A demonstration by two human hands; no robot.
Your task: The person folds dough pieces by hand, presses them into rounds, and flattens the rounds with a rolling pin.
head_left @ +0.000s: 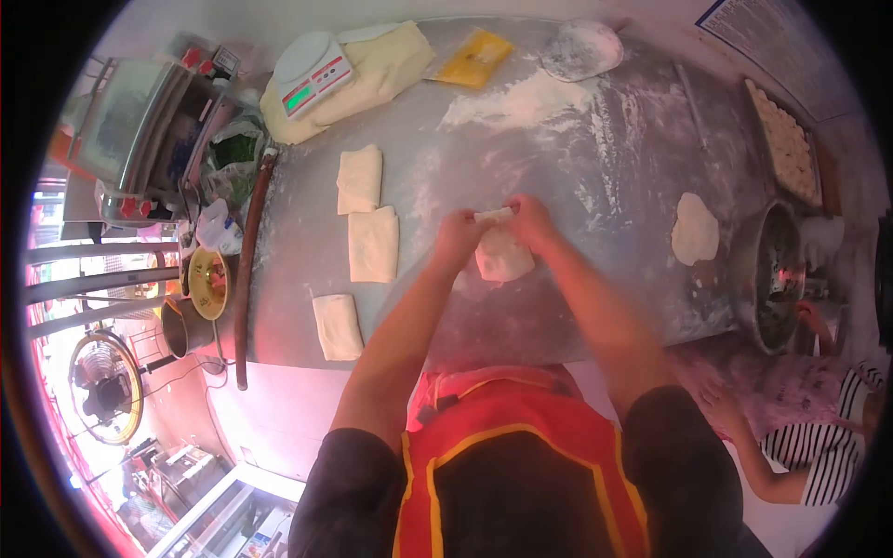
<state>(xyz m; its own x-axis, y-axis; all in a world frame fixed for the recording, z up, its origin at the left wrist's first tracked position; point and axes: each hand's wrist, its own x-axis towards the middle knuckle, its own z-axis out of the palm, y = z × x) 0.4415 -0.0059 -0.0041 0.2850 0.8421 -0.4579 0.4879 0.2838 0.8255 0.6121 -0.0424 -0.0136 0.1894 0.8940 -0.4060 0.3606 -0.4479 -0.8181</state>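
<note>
On table [302, 209] | left hand [458, 232], right hand [530, 221] pinching dough [504, 258] | tray [817, 175]: pale pieces [784, 135]

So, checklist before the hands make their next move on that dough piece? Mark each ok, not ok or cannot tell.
1. Left hand on the far edge of the dough piece: ok.
2. Right hand on the same edge: ok, a short span from the left.
3. Dough piece flat and released: not ok, far edge gathered between the fingers.
4. Nearest folded sheet apart from the left hand: ok; whether the forearm touches it, cannot tell.
5. Flour under the dough piece: cannot tell, hidden; a flour patch lies farther up the table.
6. Co-worker's hand away from both hands: ok, off to the right.
</note>
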